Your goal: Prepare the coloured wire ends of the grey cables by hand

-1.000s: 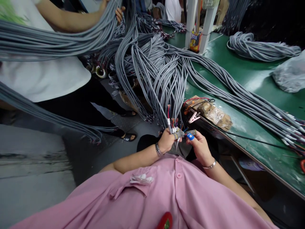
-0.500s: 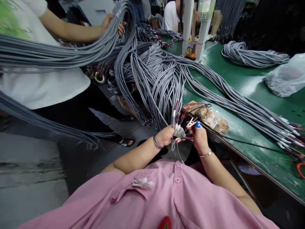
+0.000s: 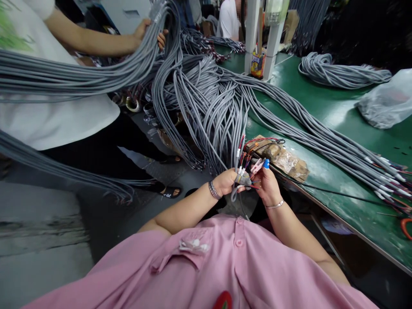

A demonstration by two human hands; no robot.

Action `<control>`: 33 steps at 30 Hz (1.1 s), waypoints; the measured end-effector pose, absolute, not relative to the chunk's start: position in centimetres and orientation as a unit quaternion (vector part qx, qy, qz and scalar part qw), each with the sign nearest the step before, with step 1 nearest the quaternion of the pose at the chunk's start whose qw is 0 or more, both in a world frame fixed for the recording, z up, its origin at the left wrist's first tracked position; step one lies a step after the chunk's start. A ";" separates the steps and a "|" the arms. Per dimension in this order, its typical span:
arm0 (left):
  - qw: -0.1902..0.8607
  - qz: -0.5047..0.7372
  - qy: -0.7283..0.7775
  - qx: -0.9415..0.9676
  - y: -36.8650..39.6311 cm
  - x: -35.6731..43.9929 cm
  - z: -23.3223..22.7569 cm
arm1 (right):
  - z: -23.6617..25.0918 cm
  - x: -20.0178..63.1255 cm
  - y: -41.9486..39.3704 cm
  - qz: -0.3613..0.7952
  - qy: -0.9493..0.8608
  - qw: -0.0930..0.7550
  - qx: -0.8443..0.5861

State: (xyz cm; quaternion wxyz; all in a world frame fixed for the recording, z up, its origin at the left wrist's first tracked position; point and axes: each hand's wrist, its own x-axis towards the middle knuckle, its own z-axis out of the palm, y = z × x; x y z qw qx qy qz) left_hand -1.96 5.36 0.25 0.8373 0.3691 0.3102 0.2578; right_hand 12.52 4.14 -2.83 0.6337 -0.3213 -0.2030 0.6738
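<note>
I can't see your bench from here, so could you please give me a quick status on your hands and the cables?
Left hand gripping cable ends. Right hand pinching their coloured wires. Co-worker's hand on cable bundle, apart.

Green-topped workbench [image 3: 325,107] at right; white post [image 3: 273,40] stands at its far end; grey concrete floor [image 3: 41,240] left of the bench
</note>
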 end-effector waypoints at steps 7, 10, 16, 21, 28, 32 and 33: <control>0.833 0.268 0.312 0.370 5.3 -2.3 -0.4 | -2.7 12.8 3.8 0.708 -0.183 0.615 -0.294; 0.825 0.285 0.317 0.372 4.6 -2.5 -0.3 | -2.3 13.2 3.5 0.728 -0.170 0.599 -0.286; 0.788 0.366 0.344 0.355 2.7 -2.3 0.0 | -1.8 13.4 3.2 0.704 -0.184 0.613 -0.308; 0.779 0.386 0.345 0.354 2.6 -1.8 0.3 | -2.3 13.2 3.2 0.602 -0.249 0.649 -0.392; 0.780 0.382 0.343 0.357 2.8 -1.4 0.2 | -2.3 12.9 3.1 0.579 -0.291 0.639 -0.415; 0.773 0.378 0.356 0.364 2.7 -1.1 0.3 | -1.9 12.6 3.6 0.655 -0.216 0.635 -0.347; 0.770 0.376 0.363 0.367 2.7 -1.1 0.3 | -1.8 12.6 3.7 0.658 -0.206 0.639 -0.341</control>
